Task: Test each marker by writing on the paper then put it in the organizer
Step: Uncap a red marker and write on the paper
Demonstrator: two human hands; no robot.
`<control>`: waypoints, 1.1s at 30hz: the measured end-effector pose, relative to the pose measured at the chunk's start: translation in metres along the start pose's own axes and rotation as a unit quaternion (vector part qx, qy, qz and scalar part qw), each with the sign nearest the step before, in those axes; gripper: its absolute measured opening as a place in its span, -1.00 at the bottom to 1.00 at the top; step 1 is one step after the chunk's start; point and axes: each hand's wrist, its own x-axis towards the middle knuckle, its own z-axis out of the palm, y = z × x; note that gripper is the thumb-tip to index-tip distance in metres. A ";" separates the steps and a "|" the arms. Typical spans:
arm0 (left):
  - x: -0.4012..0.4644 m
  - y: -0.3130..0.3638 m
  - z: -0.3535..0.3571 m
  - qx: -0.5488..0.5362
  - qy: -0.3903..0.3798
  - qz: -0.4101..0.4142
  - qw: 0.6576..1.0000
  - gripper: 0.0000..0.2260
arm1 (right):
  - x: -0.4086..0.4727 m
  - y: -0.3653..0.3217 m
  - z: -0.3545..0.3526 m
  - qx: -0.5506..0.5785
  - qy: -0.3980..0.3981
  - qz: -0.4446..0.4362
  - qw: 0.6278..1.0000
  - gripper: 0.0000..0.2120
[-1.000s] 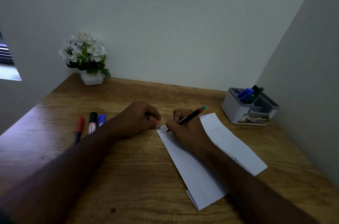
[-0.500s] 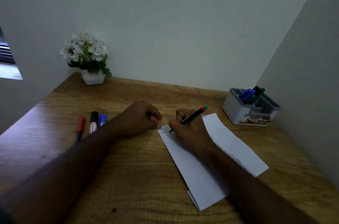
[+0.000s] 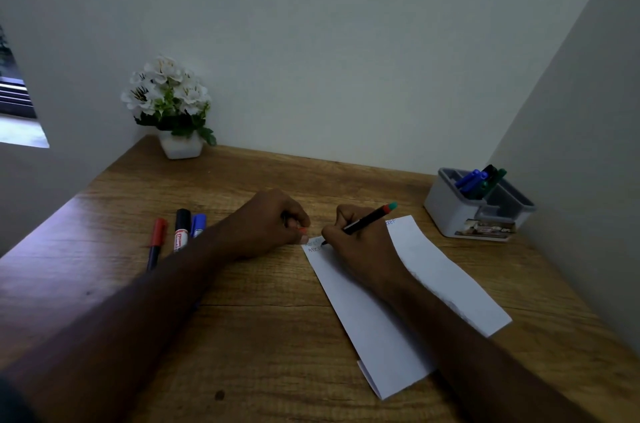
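A folded white paper [image 3: 436, 287] lies on the wooden desk [image 3: 263, 329], with small letters at its far end. My right hand [image 3: 360, 246] grips a thin black marker [image 3: 367, 221] with a teal end, its tip touching the paper's far left corner. My left hand [image 3: 270, 223] rests fisted beside that corner and pinches a small orange-red cap [image 3: 303, 231]. Three markers lie on the left: a red one [image 3: 156, 239], a black one [image 3: 180, 227] and a blue one [image 3: 198, 225]. The grey organizer [image 3: 474, 211] at the back right holds blue and green markers.
A white pot of white flowers [image 3: 173, 110] stands at the back left corner. Walls close the desk in at the back, the left and the right. The organizer sits tight against the right wall.
The right hand has shifted slightly along the paper's top line while writing. The left hand stays put on the paper's corner.
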 end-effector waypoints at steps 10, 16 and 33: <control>0.000 -0.002 0.001 -0.007 0.004 0.002 1.000 -0.80 | 0.001 0.003 0.000 0.018 0.000 0.007 1.000 -0.75; 0.000 -0.002 0.001 -0.014 -0.002 0.002 1.000 -0.79 | 0.002 0.002 -0.001 0.017 0.008 0.005 1.000 -0.70; -0.002 0.006 -0.003 -0.063 0.058 0.067 0.994 -0.91 | 0.002 0.003 -0.036 0.305 0.004 -0.026 0.952 -0.95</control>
